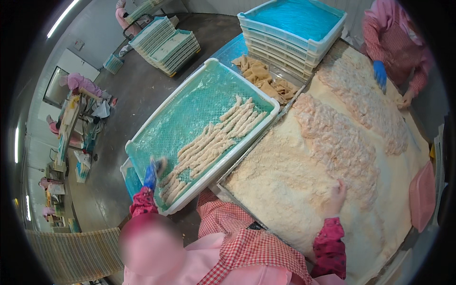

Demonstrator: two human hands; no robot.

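Observation:
My left hand (151, 175), in a blue glove, is over the near-left part of a white-rimmed tray (166, 102) lined with green mesh. Its fingers are blurred by motion, so whether they hold anything is unclear. Just right of it, long crumb-coated strips (213, 145) lie side by side in the tray. My right hand (335, 197), bare, is low over the pale crumbs (270, 175) at the near edge of a heap of pinkish raw pieces (337, 137). Its fingers are curled in; what they hold, if anything, is hidden.
Across the crumb table a co-worker's blue-gloved hand (380, 73) is at a second heap of pieces (365, 99). Stacked white trays (289, 42) and brown cloths (266, 78) stand beyond my tray. A pink basket (422, 197) sits at the table's right edge.

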